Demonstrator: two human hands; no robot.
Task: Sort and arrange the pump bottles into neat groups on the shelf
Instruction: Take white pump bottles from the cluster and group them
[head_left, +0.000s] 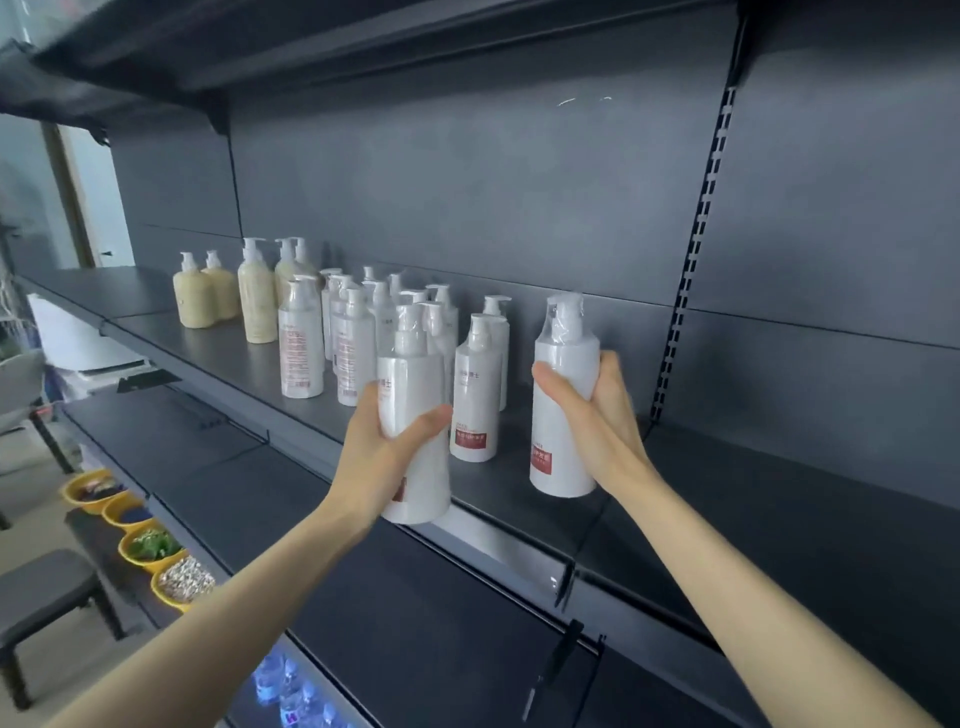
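My left hand (387, 452) grips a white pump bottle (418, 395) with a red label, held at the front edge of the dark shelf (234, 358). My right hand (592, 410) grips a second white pump bottle (563, 436), which looks to rest on the shelf, to the right of the rest. Between them stands another white bottle with a red label (477, 400). Behind and to the left is a cluster of several white pump bottles (332, 332). Further left stand cream-yellow pump bottles (223, 291), some short and some tall.
The shelf stretches bare to the right (779, 488) of the bottles. A dark back panel and an upper shelf (260, 47) close in the space. Lower shelves sit below, and yellow bowls (150, 545) with contents line the lower left. A dark stool (41, 587) stands nearby.
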